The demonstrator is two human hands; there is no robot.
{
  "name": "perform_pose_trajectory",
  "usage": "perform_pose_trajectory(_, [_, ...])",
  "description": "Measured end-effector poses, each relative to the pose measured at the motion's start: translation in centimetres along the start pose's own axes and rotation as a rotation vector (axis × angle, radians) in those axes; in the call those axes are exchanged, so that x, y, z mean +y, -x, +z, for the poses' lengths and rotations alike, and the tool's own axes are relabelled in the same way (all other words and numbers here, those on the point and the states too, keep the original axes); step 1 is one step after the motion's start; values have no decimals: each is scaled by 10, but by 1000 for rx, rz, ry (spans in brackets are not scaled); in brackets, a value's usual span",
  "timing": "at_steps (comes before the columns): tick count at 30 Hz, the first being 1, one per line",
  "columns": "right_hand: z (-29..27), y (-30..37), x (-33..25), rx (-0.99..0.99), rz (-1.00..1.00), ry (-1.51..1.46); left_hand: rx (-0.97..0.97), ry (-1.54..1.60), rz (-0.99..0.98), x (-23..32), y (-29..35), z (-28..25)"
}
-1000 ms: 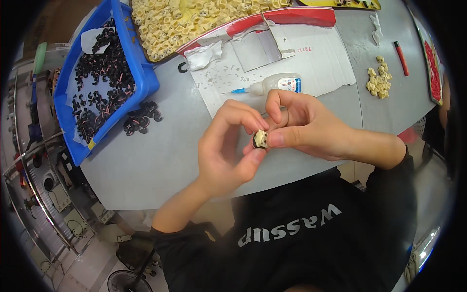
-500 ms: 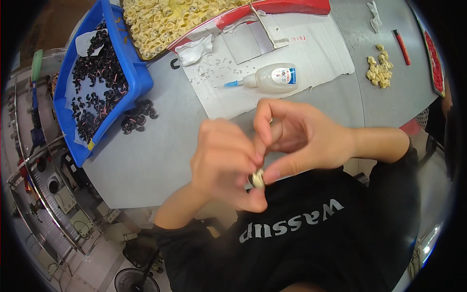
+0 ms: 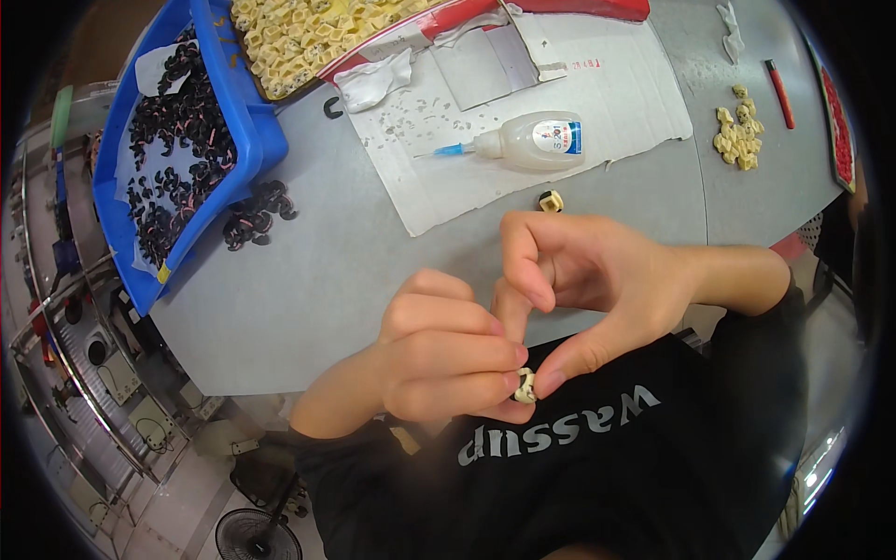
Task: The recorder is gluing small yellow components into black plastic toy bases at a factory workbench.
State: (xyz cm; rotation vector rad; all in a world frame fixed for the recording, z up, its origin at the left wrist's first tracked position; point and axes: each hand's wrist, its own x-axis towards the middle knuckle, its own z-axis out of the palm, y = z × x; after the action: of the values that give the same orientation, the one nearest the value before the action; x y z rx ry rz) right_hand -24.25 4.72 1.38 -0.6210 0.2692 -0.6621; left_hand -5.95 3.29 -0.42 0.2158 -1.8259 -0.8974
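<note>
A small cream piece with dark specks and a black part (image 3: 525, 385) sits between my hands, close to my dark shirt. My left hand (image 3: 448, 350) pinches it with the fingertips and thumb. My right hand (image 3: 607, 280) curves in a ring, its thumb tip against the piece's right side; other fingertips are partly hidden behind my left fingers. On the table just beyond my right hand lies a similar cream-and-black piece (image 3: 551, 201). Farther off, a clear squeeze bottle with a blue needle tip (image 3: 537, 140) lies on its side on white cardboard (image 3: 420, 201).
At left stands a blue bin (image 3: 271, 140) of curved black pieces, with a loose heap of black pieces (image 3: 259, 215) beside it. A tray of cream pieces (image 3: 308, 37) is at the back. Right are more cream pieces (image 3: 737, 131), a red pen (image 3: 780, 93) and a red-filled tray (image 3: 837, 131).
Both hands have moved down and slightly right with the small piece between them. The similar piece beyond my right hand, mostly hidden before, now shows on the table.
</note>
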Motion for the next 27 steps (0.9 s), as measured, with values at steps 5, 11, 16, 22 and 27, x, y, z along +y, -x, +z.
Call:
perform_pose_trajectory(5, [-1, 0, 2, -3, -4, 1, -23, 45, -51, 3, -3, -3])
perform_pose_trajectory(11, [-2, 0, 3, -24, -25, 7, -26, 11, -59, 7, -7, -5])
perform_pose_trajectory(16, [-3, 0, 4, -26, -15, 25, -58, 50, -64, 6, -11, -6])
perform_pose_trajectory(22, [-3, -1, 4, -17, -16, 29, -77, 29, -77, 8, -9, -7])
perform_pose_trajectory(27, [-3, -1, 3, -13, -10, 26, -55, 11, -50, 6, -4, -4])
